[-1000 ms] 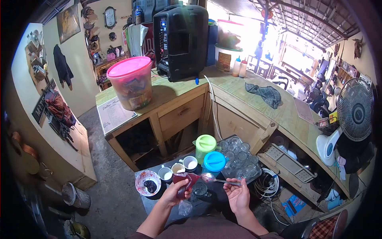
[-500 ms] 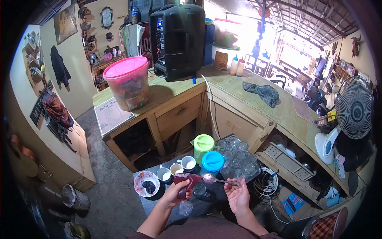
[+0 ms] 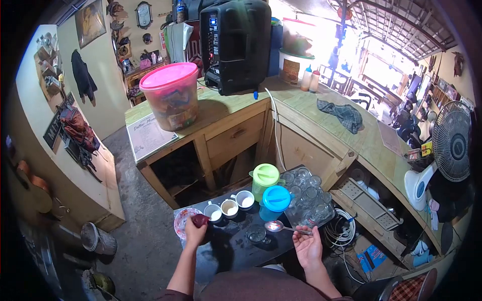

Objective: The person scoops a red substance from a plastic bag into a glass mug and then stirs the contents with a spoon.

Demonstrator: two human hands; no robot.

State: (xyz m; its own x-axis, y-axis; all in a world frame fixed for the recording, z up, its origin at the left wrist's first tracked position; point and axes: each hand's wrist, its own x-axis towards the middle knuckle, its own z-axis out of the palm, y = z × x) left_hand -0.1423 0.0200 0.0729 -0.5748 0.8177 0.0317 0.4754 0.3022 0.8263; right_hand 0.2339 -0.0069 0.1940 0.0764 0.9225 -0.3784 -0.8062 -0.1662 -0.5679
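My left hand (image 3: pixel 196 233) is closed around a dark red packet (image 3: pixel 202 219) at the right side of a patterned bowl (image 3: pixel 179 227), hiding much of it. Between the fingers of my right hand (image 3: pixel 308 249) is the handle of a metal spoon (image 3: pixel 274 226), its bowl end pointing left near a glass mug (image 3: pixel 256 233). Three white mugs stand in a slanting row: one (image 3: pixel 214 213) near the packet, a middle one (image 3: pixel 229 208) with pale brown contents, and a far one (image 3: pixel 245 199) with whitish contents.
A green-lidded pitcher (image 3: pixel 265 176) and a blue-lidded pitcher (image 3: pixel 275 199) stand behind the glass mug. Several upturned glasses fill a tray (image 3: pixel 325 218) on the right. Beyond the low dark table (image 3: pixel 226 261) is a wooden counter (image 3: pixel 226 116) with a pink-lidded tub (image 3: pixel 173 103).
My left hand has moved left with the packet, from in front of the mugs to the bowl. The spoon has shifted slightly right with my right hand. The whole view has shifted a little.
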